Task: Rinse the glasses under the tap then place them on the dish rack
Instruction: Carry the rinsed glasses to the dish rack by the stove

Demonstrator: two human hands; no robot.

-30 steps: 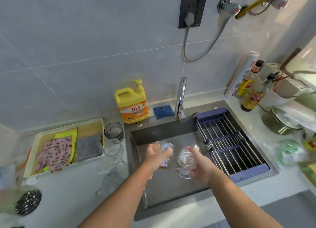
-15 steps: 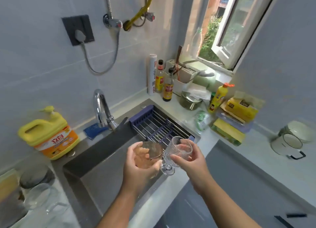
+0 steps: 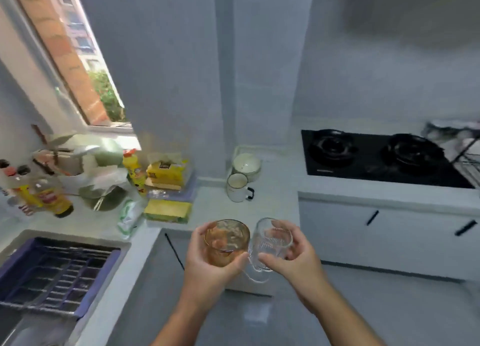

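Observation:
My left hand (image 3: 207, 265) grips an amber-tinted glass (image 3: 226, 239), held upright in front of me over the floor. Beside it, my right hand (image 3: 293, 260) holds a clear ribbed stemmed glass (image 3: 270, 244), which nearly touches the amber one. A blue roll-up rack (image 3: 54, 270) lies across the sink at the lower left, well away from both hands. At the far right edge a wire dish rack (image 3: 467, 153) is partly in view beyond the stove. The tap is out of view.
A black two-burner stove (image 3: 376, 156) sits on the counter to the right. A white mug (image 3: 237, 187) and bowl (image 3: 246, 164) stand in the corner. Bottles, sponges and packets crowd the counter under the window at left. White cabinets line the floor ahead.
The view has swung right, from the sink and tap toward the stove. Both hands have carried their glasses away from the sink and now hold them over the floor.

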